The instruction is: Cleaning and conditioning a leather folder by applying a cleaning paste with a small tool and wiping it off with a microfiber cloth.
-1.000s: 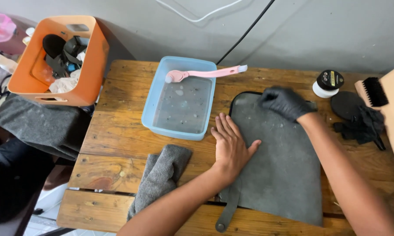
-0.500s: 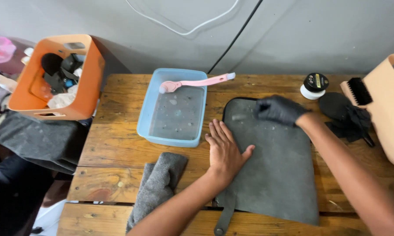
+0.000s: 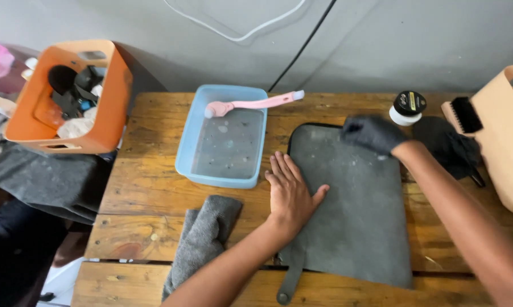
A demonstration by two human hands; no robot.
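Grey and dusty, a flat bag (image 3: 353, 210) lies on the wooden worktop (image 3: 154, 187), its strap trailing off the near edge. Only the head view is given.

The left hand (image 3: 290, 196) lies flat on the bag's left edge, bare, its fingers (image 3: 282, 170) spread wide and holding nothing, only pressing the bag down. The right hand (image 3: 373, 133) wears a black glove and rests near the bag's top right corner; its fingers are curled in, and whether they hold a cloth or pad cannot be told.

Compared with a second ago, the gloved hand sits at much the same upper corner of the bag, and the bare hand has kept its place on the left edge. So the pinning and rubbing of the bag's upper part appears to be going on, with the lower part not yet reached.

Just left of the bag stands a blue tub (image 3: 185, 153) of murky water, with a pink brush (image 3: 250, 104) laid across its far rim. A grey cloth (image 3: 202, 241) lies bunched near the left forearm. An orange basket (image 3: 105, 119) of supplies sits at the worktop's left end. A small jar (image 3: 407, 108) with a black lid, a dark rag (image 3: 447, 145) and a beige basket (image 3: 507, 148) with a black-bristled brush (image 3: 464, 113) stand at the right.
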